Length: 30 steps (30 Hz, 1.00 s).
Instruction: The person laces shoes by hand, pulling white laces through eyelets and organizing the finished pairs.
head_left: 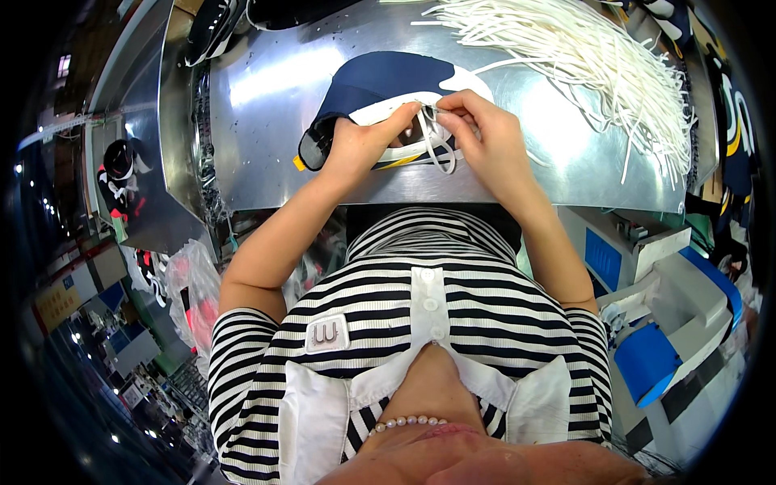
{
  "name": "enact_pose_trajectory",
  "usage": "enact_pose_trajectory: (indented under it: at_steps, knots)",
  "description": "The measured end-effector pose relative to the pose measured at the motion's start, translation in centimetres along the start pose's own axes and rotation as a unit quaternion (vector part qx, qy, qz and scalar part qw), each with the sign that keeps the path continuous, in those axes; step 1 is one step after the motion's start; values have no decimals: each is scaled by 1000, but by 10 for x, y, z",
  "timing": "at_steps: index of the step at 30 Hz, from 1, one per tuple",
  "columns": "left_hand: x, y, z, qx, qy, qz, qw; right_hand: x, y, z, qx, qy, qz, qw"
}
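On the metal table lies a shoe upper [380, 79], navy blue with white panels and a bit of yellow at the heel and lower side. My left hand [364, 144] grips it, the fingers tucked inside the opening and the thumb pressed on the white edge. A white shoelace [437, 149] runs through the eyelet area and hangs in a loop toward me. My right hand [485, 133] pinches the lace between thumb and forefinger, close to the left thumb tip. The eyelets under the fingertips are too small to make out.
A big bundle of white laces [582, 65] spreads over the table's far right. Dark shoe pieces [217, 28] lie at the far left. A metal table [267, 153] has its near edge just before my body. A blue and white machine [663, 323] stands at the right.
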<state>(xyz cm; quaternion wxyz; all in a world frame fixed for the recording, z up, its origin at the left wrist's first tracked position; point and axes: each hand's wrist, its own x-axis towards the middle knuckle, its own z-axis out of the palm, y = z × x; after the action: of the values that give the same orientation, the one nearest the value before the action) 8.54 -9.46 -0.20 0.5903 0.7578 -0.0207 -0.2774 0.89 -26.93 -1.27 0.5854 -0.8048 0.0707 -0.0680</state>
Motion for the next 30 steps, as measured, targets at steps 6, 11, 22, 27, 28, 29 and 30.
enact_pose_trajectory:
  at_steps: [6, 11, 22, 27, 28, 29, 30]
  knots:
    - [-2, 3, 1, 13, -11, -5, 1000, 6, 1, -9, -63, -13, -55, 996]
    - [-5, -3, 4, 52, -40, 78, 995, 11, -3, -1, -126, -26, -59, 990]
    - [19, 7, -24, 5, -135, -91, 987, 38, -6, -23, -103, -51, 21, 993]
    - [21, 9, -12, 80, -39, -71, 993, 37, 21, 14, 14, 3, 11, 1000]
    - [25, 8, -12, 98, -34, -60, 993, 36, 21, 17, -8, 14, -9, 1000]
    - [28, 7, -11, 116, -29, -50, 992, 37, 22, 19, -31, 26, -29, 999]
    - [30, 10, -9, 80, -30, -74, 994, 38, 24, 20, -57, 40, -48, 996]
